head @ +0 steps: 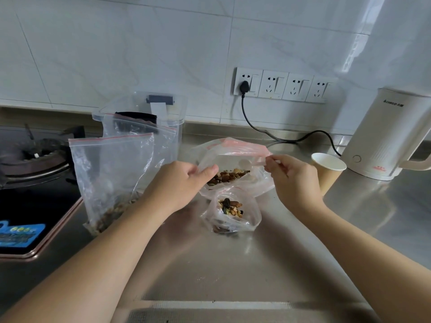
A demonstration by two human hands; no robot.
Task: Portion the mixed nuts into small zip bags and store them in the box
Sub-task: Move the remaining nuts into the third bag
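Portioning looks partly done. One small bag [232, 212] stands open on the counter [233, 264] with nuts [229, 207] in it, not yet zipped. A larger bag [235, 169], held just behind the small bag, also holds nuts and is unsealed. Left of the small bag, a tall bag [109, 180] leans upright with nuts settled at its bottom, its red zip line at the top; whether it is sealed I cannot tell. Behind the tall bag stands the clear box [170, 113], lid off or raised, with another empty-looking bag propped in front of it. No filled bag can be made out inside the box, so storing appears wholly left to do, along with zipping.

The left hand [182, 183] pinches the near left edge of the larger bag's mouth between thumb and fingers. The right hand [292, 176] pinches the pink zip strip at the mouth's right end. Between the two grips the mouth is pulled open and tilted toward the small bag, which sits just below it and between the wrists, touched by neither hand.

Right of the small bag, a paper cup [327, 170] stands near the right hand, and a white kettle [384, 141] beyond it.
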